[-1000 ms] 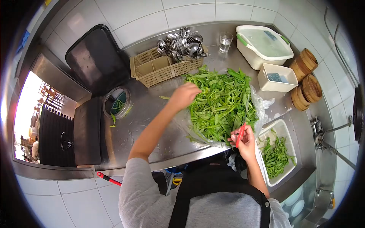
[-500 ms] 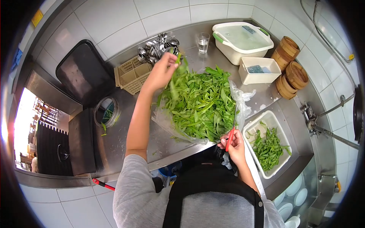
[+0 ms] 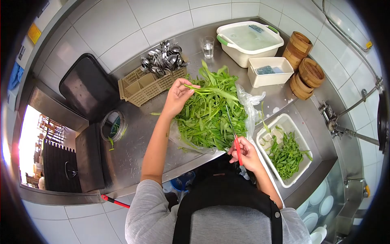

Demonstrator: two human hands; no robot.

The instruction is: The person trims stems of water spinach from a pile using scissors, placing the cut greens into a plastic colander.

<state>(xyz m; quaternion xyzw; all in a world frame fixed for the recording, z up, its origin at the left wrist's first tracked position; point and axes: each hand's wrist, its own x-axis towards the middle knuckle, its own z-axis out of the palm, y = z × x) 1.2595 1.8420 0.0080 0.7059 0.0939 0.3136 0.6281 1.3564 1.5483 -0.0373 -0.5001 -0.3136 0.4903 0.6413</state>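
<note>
My left hand (image 3: 178, 96) is closed in a pinch around the stems of a small bunch of leafy greens (image 3: 213, 92), whose leaves point right over the pile. Below it, a large heap of leafy greens (image 3: 209, 122) lies on a clear plastic bag (image 3: 248, 103) at the counter's front edge. In my right hand (image 3: 245, 153) is a red-handled knife (image 3: 238, 149), its thin blade pointing up and away over the pile's right side. To the right of that hand, a white basin (image 3: 266, 151) holds more greens (image 3: 286, 156).
Behind the pile stand a beige cutlery rack (image 3: 136, 90) with spoons and forks, a glass (image 3: 207, 48), a lidded white tub (image 3: 243, 52) and a small white bin (image 3: 260, 77). Bamboo steamers (image 3: 306, 73) and a tap (image 3: 331, 118) are at right. A round container (image 3: 113, 125) sits left.
My left hand has come down toward me, and its bunch now lies sideways, pointing right. The knife stays in my right hand, its blade now tilted left. The camera view has shifted slightly.
</note>
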